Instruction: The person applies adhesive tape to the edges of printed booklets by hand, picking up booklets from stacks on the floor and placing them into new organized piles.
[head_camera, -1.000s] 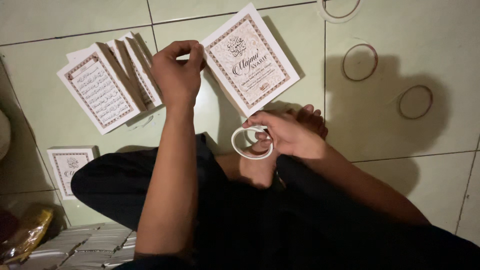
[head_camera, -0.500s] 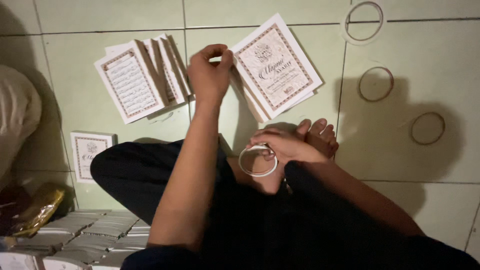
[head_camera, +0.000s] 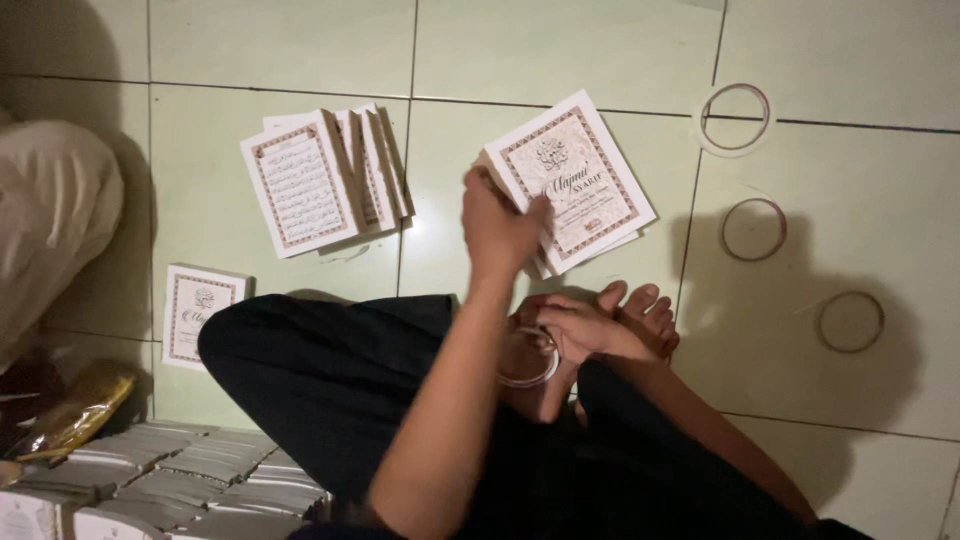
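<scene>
My left hand (head_camera: 500, 228) reaches forward and grips the near left edge of a stack of white booklets with ornate brown-bordered covers (head_camera: 575, 180) lying on the pale green tiled floor (head_camera: 560, 50). My right hand (head_camera: 578, 330) rests by my crossed legs and bare foot (head_camera: 640, 310), its fingers closed on a whitish tape ring (head_camera: 530, 370). A second pile of the same booklets (head_camera: 320, 180), fanned out, lies to the left of my left hand.
Three tape rings (head_camera: 735, 118) (head_camera: 754, 229) (head_camera: 850, 321) lie on the tiles at right. A single booklet (head_camera: 200, 315) sits near my left knee. Several stacked booklets (head_camera: 170, 480) fill the bottom left, beside a yellow wrapper (head_camera: 75, 415) and a pale cloth (head_camera: 50, 220).
My left hand has shifted right from between the two piles onto the right stack's edge. My right hand with the ring has sunk lower toward my foot. The view has shifted.
</scene>
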